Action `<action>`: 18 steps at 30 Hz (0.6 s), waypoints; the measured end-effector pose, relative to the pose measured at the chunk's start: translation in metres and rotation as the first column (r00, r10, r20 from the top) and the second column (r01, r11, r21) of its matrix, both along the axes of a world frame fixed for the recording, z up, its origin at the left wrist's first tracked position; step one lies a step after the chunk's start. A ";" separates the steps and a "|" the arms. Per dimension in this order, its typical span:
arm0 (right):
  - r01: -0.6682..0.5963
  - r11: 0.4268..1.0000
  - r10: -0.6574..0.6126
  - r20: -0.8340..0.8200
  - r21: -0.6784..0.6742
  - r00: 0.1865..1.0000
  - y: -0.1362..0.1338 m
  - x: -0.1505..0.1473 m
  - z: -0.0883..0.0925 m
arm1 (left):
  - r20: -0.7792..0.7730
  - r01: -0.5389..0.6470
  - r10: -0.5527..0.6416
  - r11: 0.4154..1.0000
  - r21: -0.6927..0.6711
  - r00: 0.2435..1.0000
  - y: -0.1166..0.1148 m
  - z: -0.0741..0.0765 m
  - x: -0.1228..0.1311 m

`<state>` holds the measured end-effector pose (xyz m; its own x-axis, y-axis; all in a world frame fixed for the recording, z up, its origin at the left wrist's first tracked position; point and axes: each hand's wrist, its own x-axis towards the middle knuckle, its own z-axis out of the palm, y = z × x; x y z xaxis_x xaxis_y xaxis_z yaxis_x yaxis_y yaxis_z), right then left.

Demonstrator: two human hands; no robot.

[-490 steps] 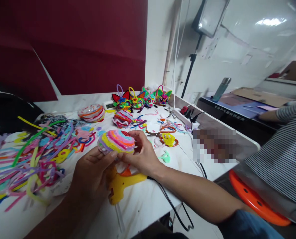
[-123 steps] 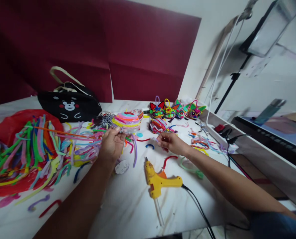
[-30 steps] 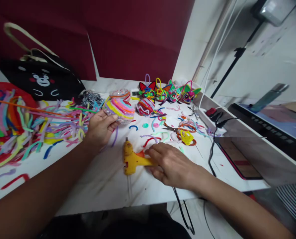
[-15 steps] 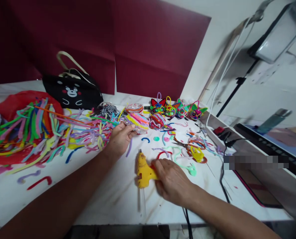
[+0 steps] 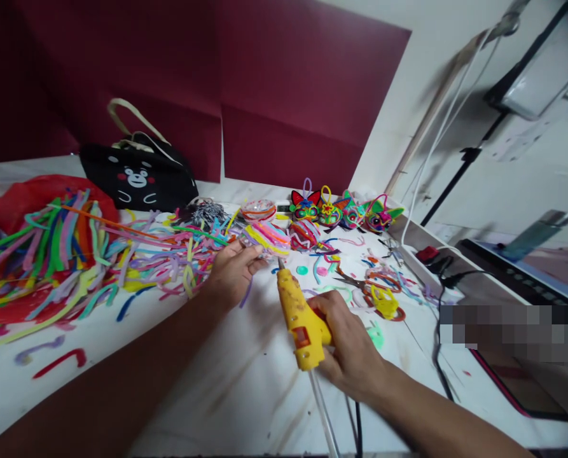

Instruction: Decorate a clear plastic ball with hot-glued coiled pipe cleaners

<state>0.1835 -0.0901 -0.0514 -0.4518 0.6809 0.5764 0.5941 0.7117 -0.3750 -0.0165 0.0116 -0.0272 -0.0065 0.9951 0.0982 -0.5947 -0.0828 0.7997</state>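
Note:
My left hand (image 5: 233, 270) pinches the near left edge of a rounded piece covered in pink, yellow and purple pipe cleaner stripes (image 5: 267, 236). In my right hand (image 5: 353, 343) is a yellow hot glue gun (image 5: 299, 318), held by its handle. Its nozzle points away from me and sits close to the piece's near edge; whether it touches, I cannot tell. A clear glue stick (image 5: 322, 413) sticks out of the back of the gun. Behind the held piece lie a red striped piece (image 5: 304, 235) and a clear rounded piece with orange and red bands (image 5: 258, 210).
Pipe cleaners (image 5: 64, 235) in many colours are heaped at left on a red bag (image 5: 55, 187). Several finished cat-faced ornaments (image 5: 330, 213) stand at the back. Orange-handled scissors (image 5: 353, 280) lie at right near a power strip (image 5: 427, 273). A black bag (image 5: 138, 175) stands behind.
My right hand has lifted the glue gun off the tabletop and turned its nozzle up to the striped piece. My left hand still holds that piece, now slightly tilted.

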 end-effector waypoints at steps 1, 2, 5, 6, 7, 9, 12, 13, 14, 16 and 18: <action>0.007 1.000 -0.007 -0.002 -0.006 1.000 0.001 0.000 0.000 | -0.010 0.012 -0.012 1.000 0.001 1.000 -0.001 0.000 0.001; 0.005 1.000 -0.005 -0.005 -0.007 1.000 0.001 0.001 0.001 | -0.021 0.024 -0.024 1.000 0.004 0.999 -0.001 -0.001 0.002; -0.032 0.999 0.032 -0.001 0.005 0.999 0.002 0.002 0.002 | -0.046 0.053 -0.052 0.998 0.016 0.998 -0.002 -0.004 0.004; -0.043 0.999 0.043 0.003 0.008 0.999 0.002 0.002 0.002 | -0.053 0.062 -0.061 0.998 0.020 0.997 -0.003 -0.005 0.004; -0.049 0.999 0.048 0.008 0.013 0.999 0.002 0.003 0.002 | -0.058 0.072 -0.071 0.997 0.022 0.996 -0.003 -0.005 0.005; -0.047 0.999 0.047 0.012 0.022 0.999 0.003 0.003 0.002 | -0.061 0.090 -0.088 0.995 0.031 0.994 -0.005 -0.005 0.006; -0.042 0.999 0.042 0.014 0.032 0.999 0.003 0.004 0.001 | -0.077 0.110 -0.106 0.993 0.039 0.991 -0.009 -0.003 0.007; -0.044 0.999 0.043 0.014 0.031 0.999 0.003 0.004 0.001 | -0.084 0.114 -0.110 0.993 0.042 0.990 -0.010 -0.002 0.008; -0.045 0.999 0.045 0.012 0.029 0.999 0.004 0.004 0.001 | -0.089 0.116 -0.111 0.992 0.044 0.990 -0.011 -0.001 0.009; -0.050 0.998 0.049 0.007 0.029 0.999 0.004 0.004 0.001 | -0.090 0.115 -0.111 0.992 0.047 0.990 -0.012 0.000 0.010; -0.050 0.998 0.050 0.002 0.030 0.999 0.004 0.003 0.001 | -0.088 0.113 -0.109 0.993 0.043 0.990 -0.013 0.000 0.010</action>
